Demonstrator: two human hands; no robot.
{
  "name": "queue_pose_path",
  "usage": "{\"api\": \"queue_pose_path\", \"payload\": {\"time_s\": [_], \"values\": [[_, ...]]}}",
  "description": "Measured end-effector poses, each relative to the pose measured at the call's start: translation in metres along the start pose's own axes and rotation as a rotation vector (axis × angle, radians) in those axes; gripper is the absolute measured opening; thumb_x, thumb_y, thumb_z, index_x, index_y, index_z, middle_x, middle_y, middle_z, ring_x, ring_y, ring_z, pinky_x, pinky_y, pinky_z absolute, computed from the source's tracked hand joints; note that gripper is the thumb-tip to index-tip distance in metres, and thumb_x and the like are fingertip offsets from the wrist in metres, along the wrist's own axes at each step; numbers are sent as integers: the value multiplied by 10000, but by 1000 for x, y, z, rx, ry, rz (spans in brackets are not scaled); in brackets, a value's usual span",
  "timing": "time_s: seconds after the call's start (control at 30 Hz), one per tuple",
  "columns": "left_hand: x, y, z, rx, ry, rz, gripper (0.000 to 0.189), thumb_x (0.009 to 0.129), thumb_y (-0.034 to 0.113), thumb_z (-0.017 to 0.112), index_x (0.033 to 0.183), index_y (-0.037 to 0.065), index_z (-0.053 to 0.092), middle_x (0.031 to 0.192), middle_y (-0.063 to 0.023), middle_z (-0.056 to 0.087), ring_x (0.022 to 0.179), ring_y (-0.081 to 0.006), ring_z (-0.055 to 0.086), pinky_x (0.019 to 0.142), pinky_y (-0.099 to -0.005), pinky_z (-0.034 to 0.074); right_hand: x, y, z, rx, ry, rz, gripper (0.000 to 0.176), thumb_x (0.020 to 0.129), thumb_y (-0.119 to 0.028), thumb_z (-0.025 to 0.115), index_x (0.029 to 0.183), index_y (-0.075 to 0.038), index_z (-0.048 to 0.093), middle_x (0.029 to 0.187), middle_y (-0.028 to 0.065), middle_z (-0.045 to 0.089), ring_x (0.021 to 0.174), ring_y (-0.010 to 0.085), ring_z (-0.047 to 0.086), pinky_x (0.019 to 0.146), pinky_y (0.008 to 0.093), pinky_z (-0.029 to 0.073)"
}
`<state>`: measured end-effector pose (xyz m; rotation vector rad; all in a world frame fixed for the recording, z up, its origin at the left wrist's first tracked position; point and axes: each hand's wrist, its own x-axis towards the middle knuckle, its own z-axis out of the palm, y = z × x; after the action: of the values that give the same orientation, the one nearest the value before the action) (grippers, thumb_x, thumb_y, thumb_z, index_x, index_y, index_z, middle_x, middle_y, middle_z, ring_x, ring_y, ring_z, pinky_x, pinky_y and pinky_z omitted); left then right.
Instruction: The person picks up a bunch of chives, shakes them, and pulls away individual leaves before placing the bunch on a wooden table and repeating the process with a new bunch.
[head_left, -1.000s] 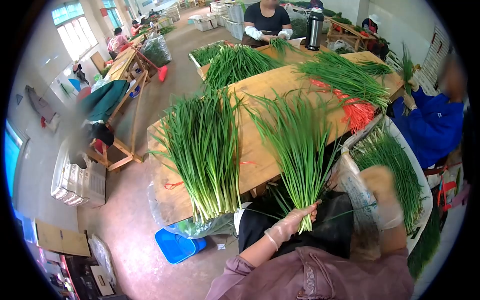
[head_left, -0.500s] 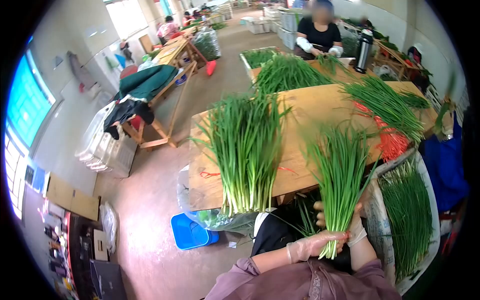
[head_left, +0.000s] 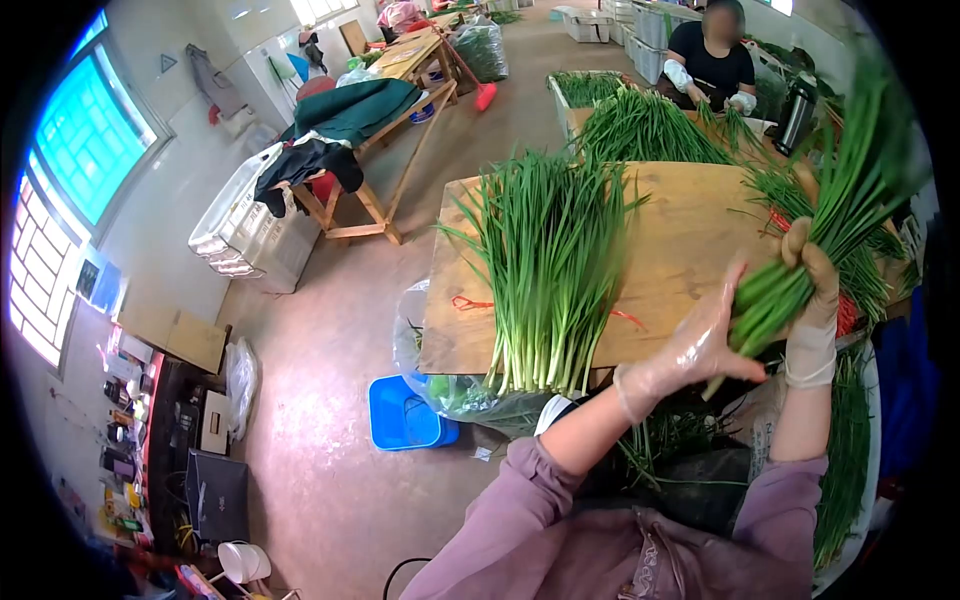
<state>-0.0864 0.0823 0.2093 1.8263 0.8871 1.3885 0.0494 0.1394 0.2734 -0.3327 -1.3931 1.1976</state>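
My right hand (head_left: 815,285), in a thin glove, is wrapped round a bunch of green leafy stalks (head_left: 855,195) near its lower end. The bunch is raised and tilted, its leaves pointing to the upper right and blurred. My left hand (head_left: 700,345), gloved too, is spread beside the stalk ends with its thumb apart from its fingers. A larger pile of stalks (head_left: 550,270) lies on the wooden table (head_left: 690,215), over a red tie (head_left: 628,319). More stalks and red ties (head_left: 848,314) lie at the table's right side, partly hidden by the bunch.
Across the table sits a person in black (head_left: 712,60) by a thermos (head_left: 797,115) and heaped stalks (head_left: 640,125). A blue bin (head_left: 405,415) stands on the floor. A crate of stalks (head_left: 845,470) is at my right, white crates (head_left: 260,225) at the left.
The bunch has been lifted up to the right and tilted. My left hand has opened from round its lower stalks. The camera view has shifted.
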Motion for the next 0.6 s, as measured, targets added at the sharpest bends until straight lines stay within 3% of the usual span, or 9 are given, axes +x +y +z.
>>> {"api": "queue_pose_path", "payload": {"time_s": [0.07,0.13,0.2,0.23,0.33,0.43,0.47,0.5,0.6], "values": [[6,-9,-2,132,-7,-22,1131,527,248,799,1345,7,56,1182,-292,400,1138,-403,386,941,-385,319,-2,11,-4,77,-75,-13,183,724,-97,608,876,-31,530,802,30,525,719,113,495,718,260,417],[8,-44,8,219,62,-76,1046,581,220,759,1349,42,72,1161,-268,436,1086,-412,421,884,-399,363,-23,33,-5,56,69,202,334,699,-73,649,1007,-35,526,877,38,556,811,128,530,793,266,424],[-1,-93,25,200,181,59,852,640,198,699,1317,100,192,1117,-234,485,1020,-397,476,820,-405,406,-48,90,-37,-20,123,247,473,693,-47,664,1131,-47,486,955,37,566,874,140,543,821,277,435],[-5,-101,28,159,156,-88,749,653,189,680,1269,113,261,1081,-221,508,999,-392,490,795,-406,417,-47,77,-19,-10,-30,213,565,685,-37,674,1196,-40,433,966,34,563,875,140,542,815,286,445],[-14,-97,37,190,215,-296,497,684,172,645,1118,122,408,980,-195,554,929,-389,525,741,-420,436,-53,77,-21,60,76,259,574,695,-2,655,1217,-33,418,981,44,561,872,146,550,783,283,460],[-14,-90,30,322,307,-329,465,666,149,660,1077,105,446,962,-178,556,917,-364,535,735,-409,439,-36,51,18,-62,147,120,360,715,34,605,1054,-15,493,896,64,574,780,140,563,692,267,472],[-16,-90,26,371,375,-217,459,652,139,671,1057,94,460,953,-171,557,904,-350,540,730,-403,441,-27,47,25,-123,180,45,259,726,53,580,973,-7,531,853,74,580,735,138,569,647,258,477],[-18,-89,22,417,440,-105,453,637,130,682,1037,83,474,943,-164,558,892,-337,544,725,-397,444,-22,53,23,-181,232,198,283,736,-11,586,1001,-8,485,816,55,530,689,159,520,780,358,453],[-10,-89,5,461,578,160,449,615,106,696,1011,64,489,929,-147,558,884,-330,542,726,-388,445,-16,44,33,-34,133,104,146,751,-27,571,850,-28,464,777,46,499,656,146,488,759,375,454]]}}
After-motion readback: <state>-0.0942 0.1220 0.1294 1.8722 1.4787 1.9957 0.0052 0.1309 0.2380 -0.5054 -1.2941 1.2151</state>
